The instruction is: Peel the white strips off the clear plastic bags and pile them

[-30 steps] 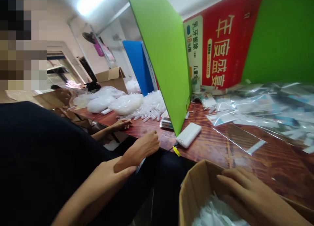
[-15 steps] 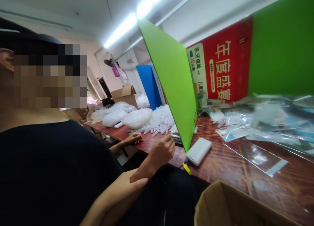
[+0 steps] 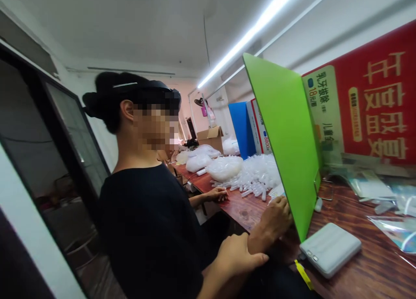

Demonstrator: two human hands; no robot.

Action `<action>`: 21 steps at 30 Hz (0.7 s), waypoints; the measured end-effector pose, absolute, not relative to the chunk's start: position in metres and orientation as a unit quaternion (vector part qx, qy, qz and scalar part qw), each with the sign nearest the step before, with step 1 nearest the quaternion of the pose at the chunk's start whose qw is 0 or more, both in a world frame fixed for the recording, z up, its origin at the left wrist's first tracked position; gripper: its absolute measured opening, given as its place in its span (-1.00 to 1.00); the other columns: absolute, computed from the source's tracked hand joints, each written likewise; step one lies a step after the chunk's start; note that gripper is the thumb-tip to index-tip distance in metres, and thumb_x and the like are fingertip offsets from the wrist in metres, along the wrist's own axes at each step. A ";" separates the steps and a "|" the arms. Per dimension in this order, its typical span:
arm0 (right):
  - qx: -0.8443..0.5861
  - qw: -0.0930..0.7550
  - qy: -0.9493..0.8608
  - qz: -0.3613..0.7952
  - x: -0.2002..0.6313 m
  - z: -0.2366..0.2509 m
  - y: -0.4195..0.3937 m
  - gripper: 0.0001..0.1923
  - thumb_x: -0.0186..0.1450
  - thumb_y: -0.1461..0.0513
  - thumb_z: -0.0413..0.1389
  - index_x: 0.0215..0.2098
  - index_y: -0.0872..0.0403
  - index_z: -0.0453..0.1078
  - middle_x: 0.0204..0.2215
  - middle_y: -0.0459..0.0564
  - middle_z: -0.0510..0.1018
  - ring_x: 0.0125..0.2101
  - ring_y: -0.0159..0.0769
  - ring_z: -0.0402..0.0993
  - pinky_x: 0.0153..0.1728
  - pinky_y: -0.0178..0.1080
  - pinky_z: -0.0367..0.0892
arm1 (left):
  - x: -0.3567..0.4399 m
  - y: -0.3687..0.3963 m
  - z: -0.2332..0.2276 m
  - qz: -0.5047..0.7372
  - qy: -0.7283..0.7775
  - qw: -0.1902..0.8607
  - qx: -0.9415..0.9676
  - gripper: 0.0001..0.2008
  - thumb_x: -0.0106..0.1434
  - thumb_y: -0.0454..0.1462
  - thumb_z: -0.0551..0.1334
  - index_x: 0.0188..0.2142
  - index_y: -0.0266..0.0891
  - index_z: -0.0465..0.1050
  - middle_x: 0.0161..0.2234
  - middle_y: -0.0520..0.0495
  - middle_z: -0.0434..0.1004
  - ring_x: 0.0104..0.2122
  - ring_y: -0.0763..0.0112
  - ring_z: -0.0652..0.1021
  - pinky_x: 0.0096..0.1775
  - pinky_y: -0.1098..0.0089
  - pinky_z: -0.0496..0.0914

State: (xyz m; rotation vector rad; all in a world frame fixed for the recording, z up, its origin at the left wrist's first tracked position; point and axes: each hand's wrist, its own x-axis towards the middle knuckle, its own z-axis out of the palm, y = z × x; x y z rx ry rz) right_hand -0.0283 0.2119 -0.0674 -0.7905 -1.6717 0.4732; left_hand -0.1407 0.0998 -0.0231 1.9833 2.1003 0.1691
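Near the green board (image 3: 279, 147), the left hand (image 3: 234, 253) was closed around a co-worker's wrist (image 3: 258, 242), the right hand out of view; loose tubes (image 3: 258, 177) lay heaped on the surface (image 3: 242, 214), apparently leaving work unfinished.

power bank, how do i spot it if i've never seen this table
Find the tall green panel standing on the brown table. The power bank lies by the panel's near bottom corner, with a yellow tag beside it. It is a solid white block with rounded corners, unlike the clear packets farther right.
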 end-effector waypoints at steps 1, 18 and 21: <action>-0.370 0.585 -0.696 0.191 -0.029 -0.072 0.213 -0.46 0.34 0.08 -0.25 0.26 -0.19 0.16 -0.35 0.29 0.56 -0.24 0.31 0.51 -0.48 0.08 0.26 | -0.140 0.101 -0.026 0.052 0.728 0.118 0.673 -0.33 0.06 0.18 0.20 -0.07 -0.30 0.54 -0.12 -0.38 0.62 -0.14 -0.23 0.59 -0.18 0.14 0.41; -0.489 0.369 -0.778 0.142 -0.056 -0.059 0.206 -0.18 0.18 0.00 -0.08 0.39 0.00 -0.02 -0.11 0.50 0.49 -0.16 0.45 0.46 -0.40 0.35 0.29 | -0.145 0.093 -0.020 0.044 0.766 0.051 0.640 -0.42 0.09 0.20 0.16 -0.12 -0.16 0.49 -0.15 -0.20 0.65 -0.16 -0.12 0.62 -0.20 0.18 0.46; -0.443 0.343 -0.817 0.140 -0.067 -0.039 0.195 -0.22 0.24 0.00 -0.08 0.40 -0.01 -0.05 0.01 0.43 0.44 -0.01 0.50 0.35 -0.25 0.45 0.25 | -0.149 0.093 -0.024 0.043 0.783 0.036 0.620 -0.46 0.08 0.16 0.19 -0.13 -0.16 0.48 -0.16 -0.19 0.65 -0.16 -0.11 0.62 -0.20 0.17 0.46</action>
